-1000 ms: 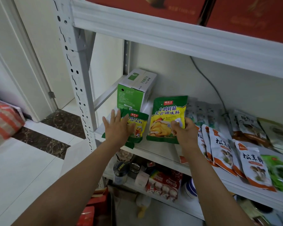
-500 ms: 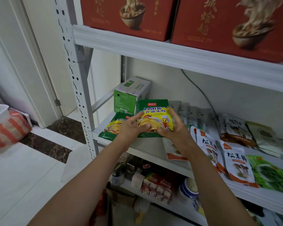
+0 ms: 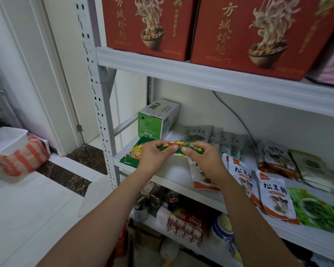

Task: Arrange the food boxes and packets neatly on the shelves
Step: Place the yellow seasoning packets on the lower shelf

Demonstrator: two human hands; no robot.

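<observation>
Above the middle shelf [image 3: 168, 180], left hand [image 3: 154, 158], right hand [image 3: 202, 160] — pinching green packet [image 3: 178, 149]

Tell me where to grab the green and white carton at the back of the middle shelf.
Probably across its narrow near end, squeezing both long sides and coming from the front: the green and white carton stands with that end facing out.

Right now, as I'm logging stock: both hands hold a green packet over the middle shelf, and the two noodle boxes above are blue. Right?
Not blue: the head view shows the left noodle box and right noodle box above are red. The rest holds: the left hand and right hand both hold the green packet over the middle shelf.
</observation>
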